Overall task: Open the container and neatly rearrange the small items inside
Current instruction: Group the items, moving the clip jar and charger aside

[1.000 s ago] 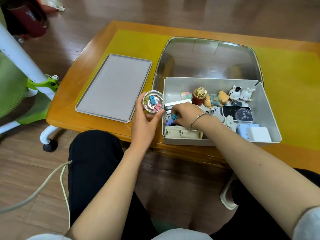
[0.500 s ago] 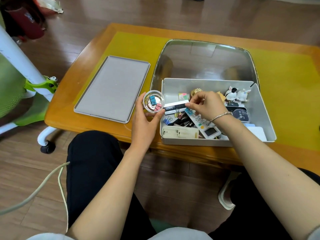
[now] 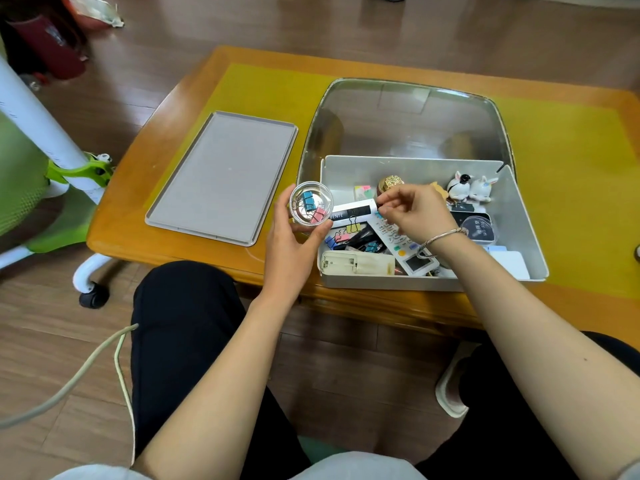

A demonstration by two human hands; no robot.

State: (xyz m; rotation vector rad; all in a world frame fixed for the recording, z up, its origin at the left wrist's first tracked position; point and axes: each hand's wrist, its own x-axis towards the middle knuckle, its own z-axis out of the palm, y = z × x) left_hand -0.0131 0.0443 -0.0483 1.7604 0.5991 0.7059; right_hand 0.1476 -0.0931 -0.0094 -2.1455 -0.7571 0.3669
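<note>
The counter [image 3: 145, 216] is showing glossy varnished wood, with a matt yellow mat [image 3: 263, 95] lying on it. The lid [image 3: 221, 178] and the box [image 3: 523, 223] are looking like matt grey plastic. The small cup [image 3: 311, 206] is gleaming, clear and glossy. A shiny metal bracelet [image 3: 443, 235] is circling the wrist. The floor [image 3: 346, 26] is reflecting light off smooth wood planks.

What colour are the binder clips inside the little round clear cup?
One blue, one pink: the binder clips in the cup, which the left hand holds, head view.
</note>
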